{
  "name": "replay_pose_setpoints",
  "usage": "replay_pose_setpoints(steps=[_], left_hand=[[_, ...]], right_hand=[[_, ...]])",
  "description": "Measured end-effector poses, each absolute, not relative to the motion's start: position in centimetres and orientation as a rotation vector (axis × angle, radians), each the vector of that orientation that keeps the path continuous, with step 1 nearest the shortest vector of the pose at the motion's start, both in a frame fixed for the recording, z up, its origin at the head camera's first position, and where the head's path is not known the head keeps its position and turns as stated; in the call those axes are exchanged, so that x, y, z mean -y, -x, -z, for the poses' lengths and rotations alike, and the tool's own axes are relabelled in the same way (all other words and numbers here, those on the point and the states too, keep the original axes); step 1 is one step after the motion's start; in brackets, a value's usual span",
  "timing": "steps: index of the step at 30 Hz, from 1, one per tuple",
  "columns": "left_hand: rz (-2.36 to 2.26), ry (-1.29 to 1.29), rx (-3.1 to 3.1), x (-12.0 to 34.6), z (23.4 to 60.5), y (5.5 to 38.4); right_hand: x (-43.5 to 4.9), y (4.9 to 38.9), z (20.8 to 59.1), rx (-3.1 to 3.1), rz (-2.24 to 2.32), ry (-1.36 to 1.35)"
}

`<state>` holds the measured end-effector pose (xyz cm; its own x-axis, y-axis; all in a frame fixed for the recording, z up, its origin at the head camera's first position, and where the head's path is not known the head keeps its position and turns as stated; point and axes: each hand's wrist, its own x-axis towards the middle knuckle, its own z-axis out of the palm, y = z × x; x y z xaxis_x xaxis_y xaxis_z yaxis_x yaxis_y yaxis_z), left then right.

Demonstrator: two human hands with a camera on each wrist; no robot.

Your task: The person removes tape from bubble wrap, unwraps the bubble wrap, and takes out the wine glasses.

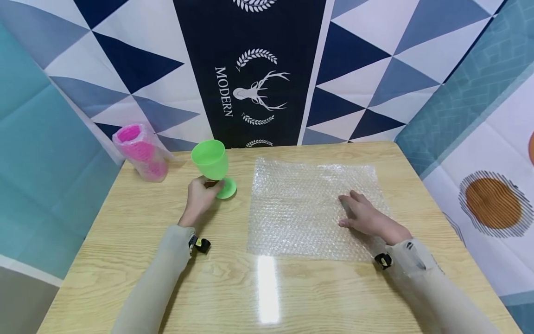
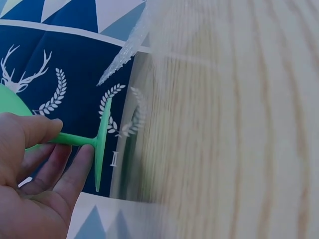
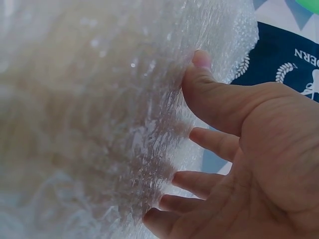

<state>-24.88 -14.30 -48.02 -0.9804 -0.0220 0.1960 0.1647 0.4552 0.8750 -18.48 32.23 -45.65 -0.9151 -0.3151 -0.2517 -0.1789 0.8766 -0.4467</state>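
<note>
A green plastic goblet (image 1: 210, 160) stands near the back of the table, and my left hand (image 1: 201, 197) pinches its stem between thumb and fingers. The left wrist view shows the stem (image 2: 77, 139) in that grip, with the round foot (image 2: 102, 149) beyond the fingers. Right of the goblet a sheet of clear bubble wrap (image 1: 300, 208) lies spread flat. Over the sheet's right part is my right hand (image 1: 365, 215), fingers spread. Up close in the right wrist view, the fingertips (image 3: 202, 59) rest at the bubble wrap's surface, not curled round anything.
A pink cup-like item wrapped in bubble wrap (image 1: 143, 153) leans at the table's back left corner. Patterned cloth walls (image 1: 258, 93) rise behind and at both sides. Light reflects off the wooden table (image 1: 225, 287) in front of the sheet.
</note>
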Motion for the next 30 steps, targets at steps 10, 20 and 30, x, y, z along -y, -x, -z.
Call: replay_pose_setpoints(steps=[10, 20, 30], left_hand=[[1.680, 0.013, 2.462, 14.8, 47.9, 25.7], [1.673, -0.032, 2.499, 15.5, 47.9, 26.1], [1.676, -0.064, 2.507, 15.9, 47.7, 27.0]], right_hand=[[-32.4, 18.6, 45.5, -2.721, 0.596, 0.368], [-32.4, 18.5, 45.6, -2.719, 0.597, 0.349], [-32.4, 18.4, 45.7, -2.736, 0.598, 0.367]])
